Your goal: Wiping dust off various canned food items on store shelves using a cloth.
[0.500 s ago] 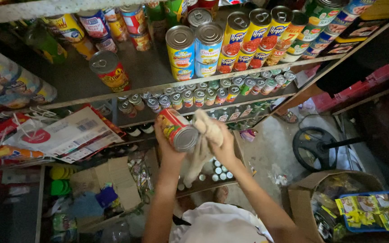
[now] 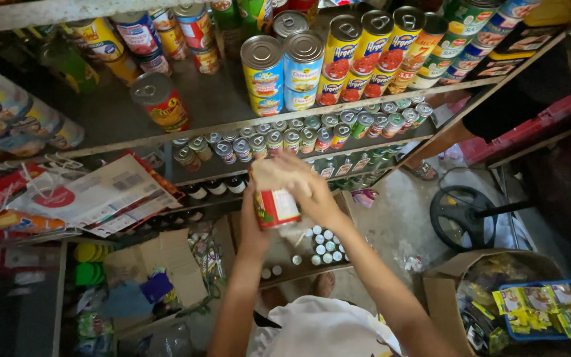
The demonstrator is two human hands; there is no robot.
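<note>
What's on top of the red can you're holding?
A pale cloth covers the red can, pressed down by the right hand; the left hand grips its side. The lid is hidden.

Open air lay around the two hands, the left hand (image 2: 254, 221) and right hand (image 2: 308, 188), which closed together on a red-labelled can (image 2: 275, 208) in front of the shelving. Straight ahead, the middle shelf (image 2: 133, 147) was crowded edge to edge with a row of small tins (image 2: 299, 135), leaving no gap. Above, tall cans (image 2: 285, 73) stood packed, but bare shelf showed beside a lone tipped can (image 2: 160, 100). To the left, a stack of printed packets (image 2: 94, 195) jutted outward. Below, a cardboard box (image 2: 166, 264) and small bottle tops (image 2: 322, 241) filled the floor.
</note>
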